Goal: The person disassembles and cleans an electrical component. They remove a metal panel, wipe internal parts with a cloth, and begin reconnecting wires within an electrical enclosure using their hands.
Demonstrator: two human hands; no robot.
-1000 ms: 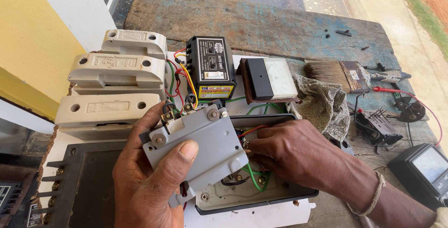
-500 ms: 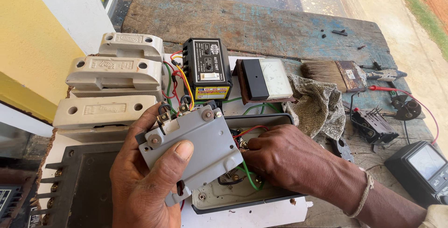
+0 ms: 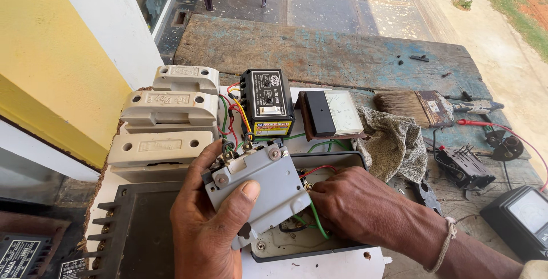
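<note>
1. Near the bottom centre of the view, your left hand (image 3: 208,227) grips a grey metal switch plate (image 3: 260,190), thumb pressed across its face and the other fingers wrapped behind its left edge.
2. You hold the plate tilted, lifted above an open grey enclosure (image 3: 319,245) that rests on a white panel (image 3: 319,265).
3. Your right hand (image 3: 354,207) reaches in under the plate's right edge; its fingers are curled and hidden behind the plate, so you cannot tell what they pinch.
4. Green wires (image 3: 317,225) and a red wire (image 3: 314,170) run from the enclosure toward the plate, just beside your right hand.
5. Beyond your left hand, three cream fuse carriers (image 3: 165,122) stand in a row, one behind another.
6. Right of them sits a black relay unit (image 3: 267,102) with a yellow label, red, yellow and green wires at its left side.
7. Next to that lies an analogue panel meter (image 3: 334,112) with a white dial, tilted.
8. A crumpled grey rag (image 3: 397,142) lies to the meter's right, with a paintbrush (image 3: 414,106) just past it on the worn wooden bench (image 3: 319,53).
9. At the right edge you see a black finned part (image 3: 463,165) and a multimeter (image 3: 522,216) with a red lead (image 3: 485,125).
10. A black ribbed housing (image 3: 134,230) lies left of your left wrist.
</note>
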